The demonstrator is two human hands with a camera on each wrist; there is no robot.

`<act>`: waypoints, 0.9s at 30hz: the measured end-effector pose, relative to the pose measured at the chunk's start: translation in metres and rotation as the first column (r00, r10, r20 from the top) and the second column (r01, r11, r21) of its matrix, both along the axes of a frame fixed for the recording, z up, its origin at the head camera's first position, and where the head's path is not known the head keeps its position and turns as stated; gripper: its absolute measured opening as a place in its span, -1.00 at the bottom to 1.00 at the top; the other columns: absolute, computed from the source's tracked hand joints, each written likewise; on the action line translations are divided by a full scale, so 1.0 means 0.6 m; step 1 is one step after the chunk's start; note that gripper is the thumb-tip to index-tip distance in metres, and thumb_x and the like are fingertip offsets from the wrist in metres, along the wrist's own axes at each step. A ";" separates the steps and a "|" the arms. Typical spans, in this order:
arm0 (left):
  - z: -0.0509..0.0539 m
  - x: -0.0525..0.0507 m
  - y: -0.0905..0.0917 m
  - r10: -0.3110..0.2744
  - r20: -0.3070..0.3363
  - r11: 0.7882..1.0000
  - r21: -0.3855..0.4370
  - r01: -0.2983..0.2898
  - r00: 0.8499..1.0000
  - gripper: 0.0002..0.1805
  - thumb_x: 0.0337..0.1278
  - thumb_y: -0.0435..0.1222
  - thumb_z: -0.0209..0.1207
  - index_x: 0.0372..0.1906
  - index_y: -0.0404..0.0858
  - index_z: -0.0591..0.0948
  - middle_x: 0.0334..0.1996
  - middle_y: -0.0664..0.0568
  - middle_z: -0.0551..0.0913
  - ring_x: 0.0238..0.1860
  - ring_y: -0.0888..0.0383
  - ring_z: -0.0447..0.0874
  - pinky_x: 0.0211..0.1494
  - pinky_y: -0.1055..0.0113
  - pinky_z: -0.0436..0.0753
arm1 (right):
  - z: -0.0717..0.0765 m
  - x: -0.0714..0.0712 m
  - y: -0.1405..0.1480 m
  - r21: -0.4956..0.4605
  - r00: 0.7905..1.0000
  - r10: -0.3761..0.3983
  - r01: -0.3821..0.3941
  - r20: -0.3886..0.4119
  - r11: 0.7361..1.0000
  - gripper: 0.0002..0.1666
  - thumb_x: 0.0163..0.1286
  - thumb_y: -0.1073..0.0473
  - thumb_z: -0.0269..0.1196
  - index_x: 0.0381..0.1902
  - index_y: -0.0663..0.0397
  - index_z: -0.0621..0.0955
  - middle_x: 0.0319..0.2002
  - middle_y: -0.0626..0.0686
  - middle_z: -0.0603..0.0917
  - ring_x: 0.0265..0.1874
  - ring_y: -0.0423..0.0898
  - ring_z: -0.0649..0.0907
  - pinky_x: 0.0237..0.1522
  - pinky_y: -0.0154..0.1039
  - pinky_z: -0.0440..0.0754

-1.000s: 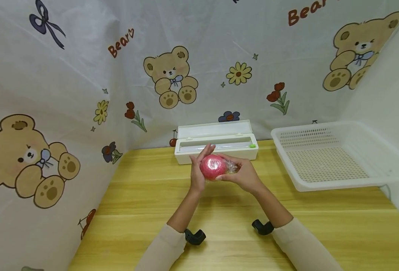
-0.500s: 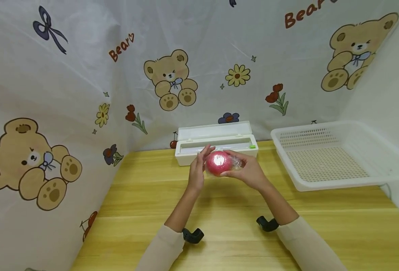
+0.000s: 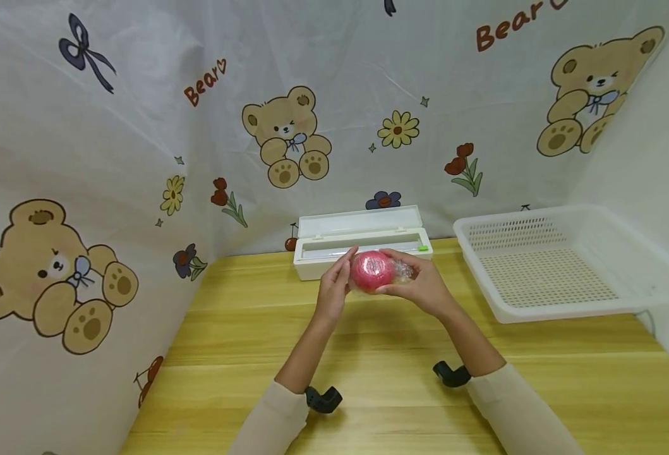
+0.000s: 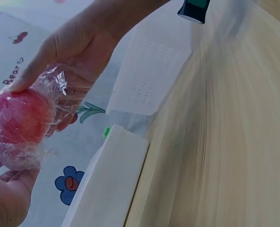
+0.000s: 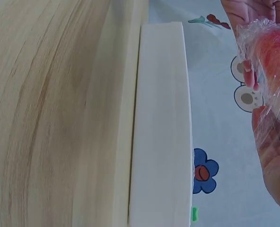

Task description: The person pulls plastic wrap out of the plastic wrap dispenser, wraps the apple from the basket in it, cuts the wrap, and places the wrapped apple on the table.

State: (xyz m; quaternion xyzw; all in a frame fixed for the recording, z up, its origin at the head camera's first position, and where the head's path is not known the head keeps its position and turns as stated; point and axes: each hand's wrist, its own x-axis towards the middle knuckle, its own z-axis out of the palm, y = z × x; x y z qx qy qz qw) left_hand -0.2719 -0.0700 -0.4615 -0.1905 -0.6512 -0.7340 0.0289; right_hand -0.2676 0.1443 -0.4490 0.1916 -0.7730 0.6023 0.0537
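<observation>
A round red fruit (image 3: 371, 270), apple-like, is held up over the table, wrapped in clear cling film. From its right side my right hand (image 3: 425, 292) grips it, thumb below and fingers above, with bunched film (image 4: 59, 90) gathered at that palm. My left hand (image 3: 331, 292) holds the opposite side with bent fingers; in the left wrist view, the left fingers (image 4: 18, 176) meet the film at the fruit's lower end. Behind the hands stands a white cling film box (image 3: 306, 270), lid raised, with a roll inside and a green slider (image 3: 422, 248) at its right end.
A white perforated plastic basket (image 3: 539, 311) stands on the right of the wooden table (image 3: 243, 354). A bear-patterned cloth (image 3: 334, 57) hangs behind and to the left. Dark wrist mounts (image 3: 324, 400) show beside both sleeves.
The fruit has shifted to the right and slightly up with my right hand. My left fingers, flatter against it a second ago, are now more bent at its side. Box and basket stay put.
</observation>
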 end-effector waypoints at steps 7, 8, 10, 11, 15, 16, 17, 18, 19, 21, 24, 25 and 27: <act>-0.007 -0.001 0.009 -0.086 0.078 0.982 0.174 0.072 0.993 -0.39 0.71 -0.10 -0.40 0.49 -0.45 0.27 0.48 -0.28 0.30 0.49 -0.14 0.27 0.43 0.18 0.42 | -0.006 -0.001 -0.001 -0.043 1.000 -0.006 0.006 0.001 0.999 -0.17 0.06 0.14 0.63 0.33 -0.14 0.60 0.31 0.09 0.57 0.23 0.13 0.58 0.11 -0.11 0.68; -0.008 0.000 0.011 -0.094 0.087 0.978 0.194 0.076 0.992 -0.39 0.71 -0.11 -0.42 0.50 -0.46 0.26 0.49 -0.29 0.28 0.50 -0.14 0.26 0.43 0.19 0.41 | -0.006 -0.001 -0.001 -0.040 1.000 -0.012 0.012 -0.002 0.999 -0.17 0.05 0.14 0.63 0.33 -0.14 0.60 0.32 0.09 0.57 0.23 0.12 0.58 0.11 -0.12 0.67; -0.009 0.001 0.015 -0.100 0.098 0.972 0.224 0.076 0.990 -0.39 0.71 -0.14 -0.45 0.50 -0.48 0.24 0.50 -0.30 0.25 0.51 -0.16 0.22 0.44 0.20 0.39 | -0.009 -0.002 -0.003 -0.038 1.000 -0.021 0.021 -0.002 0.999 -0.17 0.06 0.14 0.62 0.34 -0.14 0.60 0.33 0.09 0.57 0.25 0.13 0.57 0.12 -0.14 0.66; -0.009 0.002 0.017 -0.097 0.105 0.971 0.229 0.071 0.990 -0.40 0.71 -0.15 -0.45 0.50 -0.48 0.24 0.51 -0.28 0.24 0.52 -0.15 0.21 0.45 0.21 0.39 | -0.010 -0.003 -0.004 -0.043 1.000 -0.023 0.023 -0.001 0.999 -0.16 0.07 0.15 0.62 0.34 -0.13 0.59 0.33 0.09 0.56 0.27 0.13 0.55 0.13 -0.13 0.65; -0.009 0.003 0.019 -0.089 0.119 0.974 0.219 0.061 0.989 -0.40 0.71 -0.14 -0.47 0.52 -0.43 0.23 0.54 -0.24 0.19 0.54 -0.09 0.18 0.47 0.23 0.35 | -0.017 -0.007 -0.010 -0.059 1.000 -0.029 0.029 0.003 0.998 -0.17 0.10 0.17 0.60 0.36 -0.13 0.58 0.35 0.08 0.55 0.29 0.12 0.53 0.16 -0.08 0.64; -0.009 0.003 0.018 -0.090 0.118 0.977 0.204 0.065 0.989 -0.38 0.71 -0.11 -0.48 0.53 -0.41 0.22 0.55 -0.22 0.20 0.54 -0.08 0.18 0.48 0.22 0.34 | -0.017 -0.006 -0.010 -0.061 1.000 -0.030 0.031 0.007 0.998 -0.17 0.11 0.16 0.60 0.36 -0.14 0.58 0.34 0.08 0.55 0.29 0.12 0.53 0.17 -0.06 0.63; -0.008 0.003 0.017 -0.095 0.120 0.979 0.189 0.071 0.988 -0.36 0.70 -0.07 -0.47 0.54 -0.39 0.22 0.55 -0.20 0.20 0.54 -0.07 0.17 0.49 0.20 0.33 | -0.017 -0.007 -0.009 -0.057 0.999 -0.037 0.037 0.009 0.998 -0.18 0.11 0.14 0.60 0.36 -0.15 0.58 0.34 0.08 0.56 0.28 0.12 0.53 0.17 -0.03 0.63; -0.006 0.002 0.015 -0.101 0.124 0.982 0.174 0.078 0.987 -0.34 0.69 -0.02 -0.46 0.55 -0.37 0.20 0.55 -0.18 0.20 0.54 -0.07 0.18 0.50 0.17 0.32 | -0.017 -0.007 -0.007 -0.052 0.999 -0.044 0.044 0.012 0.998 -0.18 0.11 0.12 0.60 0.35 -0.16 0.59 0.33 0.07 0.56 0.26 0.12 0.54 0.17 -0.01 0.64; -0.004 0.003 0.014 -0.106 0.136 0.984 0.159 0.084 0.985 -0.32 0.68 0.03 -0.46 0.57 -0.33 0.20 0.55 -0.15 0.21 0.54 -0.05 0.19 0.50 0.16 0.32 | -0.016 -0.007 -0.005 -0.040 0.998 -0.053 0.053 0.016 0.998 -0.19 0.11 0.09 0.60 0.35 -0.18 0.59 0.32 0.06 0.57 0.25 0.11 0.55 0.16 0.00 0.64; -0.001 0.004 0.011 -0.117 0.178 0.986 0.139 0.093 0.977 -0.26 0.63 0.13 -0.45 0.58 -0.27 0.18 0.55 -0.11 0.23 0.53 -0.05 0.21 0.51 0.11 0.31 | -0.011 -0.005 -0.001 -0.026 0.998 -0.062 0.063 0.030 0.998 -0.19 0.11 0.09 0.60 0.35 -0.17 0.59 0.32 0.07 0.57 0.25 0.11 0.54 0.17 0.03 0.64; 0.005 0.006 0.007 -0.136 0.259 0.983 0.157 0.098 0.956 -0.24 0.62 0.14 -0.49 0.60 -0.28 0.14 0.55 -0.16 0.21 0.50 -0.12 0.25 0.51 0.05 0.31 | 0.000 -0.001 0.001 -0.014 0.997 -0.072 0.073 0.022 0.997 -0.16 0.09 0.15 0.61 0.36 -0.10 0.57 0.34 0.09 0.55 0.26 0.12 0.54 0.18 0.02 0.63; 0.007 0.008 0.005 -0.143 0.282 0.980 0.172 0.097 0.949 -0.24 0.62 0.14 -0.51 0.60 -0.28 0.13 0.55 -0.19 0.20 0.50 -0.15 0.26 0.51 0.05 0.31 | 0.005 0.001 0.000 -0.007 0.997 -0.075 0.075 0.017 0.997 -0.15 0.08 0.18 0.61 0.37 -0.06 0.57 0.35 0.11 0.54 0.27 0.13 0.53 0.19 0.01 0.62; 0.012 0.010 0.002 -0.163 0.305 0.972 0.210 0.101 0.938 -0.23 0.63 0.12 -0.53 0.59 -0.33 0.10 0.55 -0.27 0.16 0.49 -0.20 0.25 0.52 0.04 0.29 | 0.020 0.010 -0.003 0.004 0.997 -0.075 0.075 0.002 0.997 -0.14 0.09 0.25 0.60 0.37 0.05 0.55 0.35 0.16 0.54 0.28 0.16 0.53 0.19 0.00 0.61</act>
